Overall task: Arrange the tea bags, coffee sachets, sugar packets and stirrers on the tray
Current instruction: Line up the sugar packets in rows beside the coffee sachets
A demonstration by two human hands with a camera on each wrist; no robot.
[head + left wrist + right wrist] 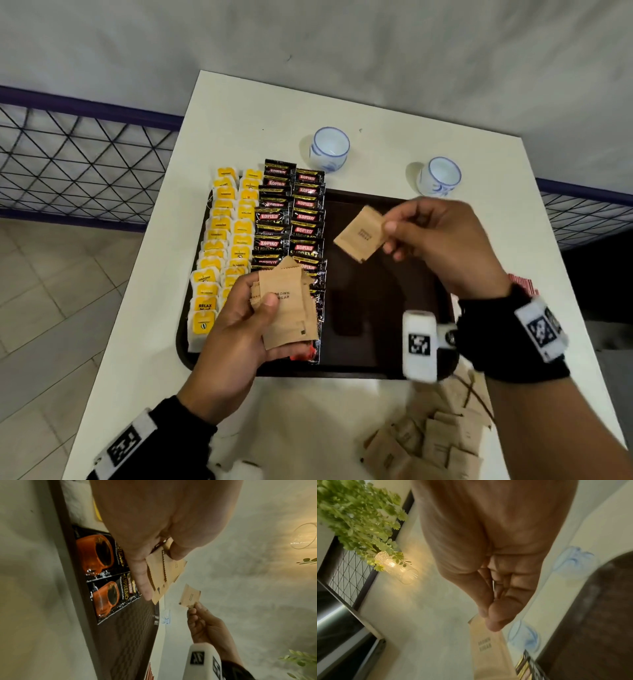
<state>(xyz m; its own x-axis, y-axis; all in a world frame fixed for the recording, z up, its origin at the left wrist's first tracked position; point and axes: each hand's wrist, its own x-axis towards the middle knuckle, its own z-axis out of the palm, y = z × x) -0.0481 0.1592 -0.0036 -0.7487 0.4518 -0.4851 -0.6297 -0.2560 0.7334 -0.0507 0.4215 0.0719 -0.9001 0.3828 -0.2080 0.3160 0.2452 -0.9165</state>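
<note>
- The right hand (442, 246) is hovering above the bare middle of the tray, pinching a single brown sugar packet (359, 233) by one corner between thumb and fingertips (390, 226); the packet is hanging tilted in the air, touching nothing else.
- In the right wrist view, the same single brown sugar packet (488, 650) is showing below the closed fingertips (494, 623), its printing partly blurred.
- The left hand (236, 329) is gripping a fanned stack of brown sugar packets (284, 308), thumb lying across the top packet and fingers curling underneath, over the near left part of the tray.
- In the left wrist view, the stack of brown sugar packets (159, 574) is sitting between thumb and fingers, with the right hand (205, 626) holding its packet just beyond.
- The tray (383, 371), dark brown, is lying on the white table (239, 113).
- The tea bags (222, 233), yellow-tagged, are filling two overlapping columns along the tray's left side.
- The coffee sachets (291, 219), black with red labels, are lying in two overlapping columns just beside the tea bags, toward the tray's middle.
- The loose sugar packets (435, 442) are lying in a heap on the table, near the tray's near right corner.
- Two white cups (329, 148) with blue markings are standing on the table beyond the tray's far edge, well apart from each other.
- A wire-mesh railing (78, 161) is running behind the table on the left.
</note>
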